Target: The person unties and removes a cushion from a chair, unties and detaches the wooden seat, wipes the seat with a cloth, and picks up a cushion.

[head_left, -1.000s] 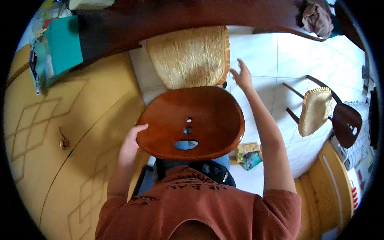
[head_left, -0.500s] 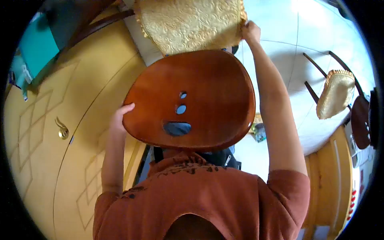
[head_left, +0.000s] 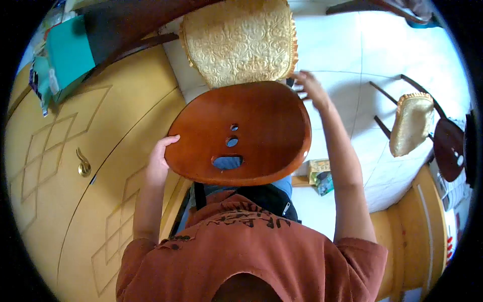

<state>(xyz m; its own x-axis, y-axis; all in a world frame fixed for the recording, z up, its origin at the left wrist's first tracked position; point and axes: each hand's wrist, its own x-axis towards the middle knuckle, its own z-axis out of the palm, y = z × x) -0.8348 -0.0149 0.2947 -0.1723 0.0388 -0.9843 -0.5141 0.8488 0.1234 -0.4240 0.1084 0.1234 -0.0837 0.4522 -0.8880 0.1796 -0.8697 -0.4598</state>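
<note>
A chair with a glossy reddish-brown wooden backrest [head_left: 266, 131] stands right before me, its back towards me. Two round holes and one long slot pierce the wood. Beyond it lies a gold embossed seat cushion [head_left: 239, 43] with a ruffled edge. My left hand [head_left: 160, 157] grips the left edge of the backrest, thumb on the near face and fingers hidden behind. My right hand [head_left: 313, 90] hovers by the upper right edge of the backrest, close to the cushion's near right corner. Its fingers are apart and hold nothing.
Yellow wooden doors [head_left: 75, 211] with a brass handle [head_left: 83, 163] flank me at left. A dark table [head_left: 136, 17] bears a teal box [head_left: 70, 53]. At right, another chair with a gold cushion [head_left: 411, 125] stands on the white tiled floor [head_left: 347, 60].
My right hand has let go of the cushion's right edge and moved back towards the backrest, fingers spreading. My left hand keeps its grip. The whole view has shifted slightly.
</note>
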